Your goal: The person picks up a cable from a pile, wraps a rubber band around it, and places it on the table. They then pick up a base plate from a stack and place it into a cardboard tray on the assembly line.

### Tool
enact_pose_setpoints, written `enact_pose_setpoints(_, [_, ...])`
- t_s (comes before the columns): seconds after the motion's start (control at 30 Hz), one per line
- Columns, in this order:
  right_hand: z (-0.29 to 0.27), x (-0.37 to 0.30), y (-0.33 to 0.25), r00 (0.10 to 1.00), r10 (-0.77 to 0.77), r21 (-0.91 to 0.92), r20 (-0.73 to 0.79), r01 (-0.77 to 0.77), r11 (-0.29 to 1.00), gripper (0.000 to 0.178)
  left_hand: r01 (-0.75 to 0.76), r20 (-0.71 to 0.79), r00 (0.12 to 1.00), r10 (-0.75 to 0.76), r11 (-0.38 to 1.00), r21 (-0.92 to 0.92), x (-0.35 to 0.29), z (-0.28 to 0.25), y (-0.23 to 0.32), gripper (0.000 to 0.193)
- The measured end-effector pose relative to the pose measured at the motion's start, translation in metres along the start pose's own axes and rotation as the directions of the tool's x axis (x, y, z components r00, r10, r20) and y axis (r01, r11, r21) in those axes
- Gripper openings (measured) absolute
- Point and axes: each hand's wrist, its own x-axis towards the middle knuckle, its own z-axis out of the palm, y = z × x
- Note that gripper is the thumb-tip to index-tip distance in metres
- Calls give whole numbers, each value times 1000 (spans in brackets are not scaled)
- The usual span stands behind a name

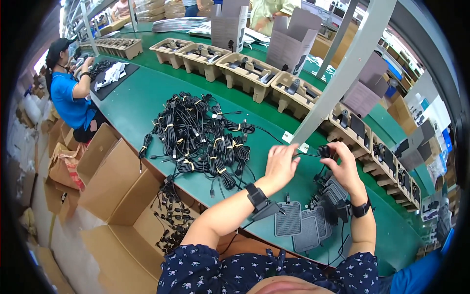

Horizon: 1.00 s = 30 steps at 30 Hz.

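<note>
My left hand (281, 166) is closed, its fingertips pinching a thin black cable (307, 155) over the green bench. The cable runs right to a small dark rounded part (323, 151), which my right hand (346, 169) grips between thumb and fingers; its exact kind is hard to make out. Under my right forearm, flat grey-black rectangular pads (288, 219) lie partly overlapping. More of them stand in a row (335, 190) beside my right wrist. To the left of my hands is a large heap of black cables (198, 130), bundled with pale ties.
Beyond my hands, molded pulp trays (248, 73) with black parts line a green belt. A slanted metal post (338, 73) rises close ahead. An open cardboard box (142, 215) holding cables stands at the bench's left edge. A co-worker in blue (68, 93) works at far left.
</note>
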Motion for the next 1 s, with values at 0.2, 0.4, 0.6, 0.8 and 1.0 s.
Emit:
enact_pose_setpoints(0.2, [23, -22, -1, 948, 296, 438, 116, -316, 841, 28, 418, 439, 896, 61, 212, -883, -12, 27, 14, 47])
enact_pose_setpoints(0.4, [13, -10, -31, 908, -403, -274, 112, 418, 866, 61, 756, 776, 630, 2, 225, -615, -11, 14, 12, 45])
enact_pose_setpoints(0.6, [15, -33, -35, 852, -298, -411, 430, 478, 776, 60, 710, 805, 592, 44, 445, -546, -17, 6, 16, 45])
enact_pose_setpoints(0.8, [-9, -39, 2, 961, -178, -266, 213, 232, 936, 31, 626, 629, 769, -117, 336, -703, -9, 25, 1, 22])
enact_pose_setpoints(1.0, [-62, -2, 26, 977, 207, 75, 44, -210, 975, 28, 440, 355, 892, -280, 715, -543, -11, 40, -31, 14])
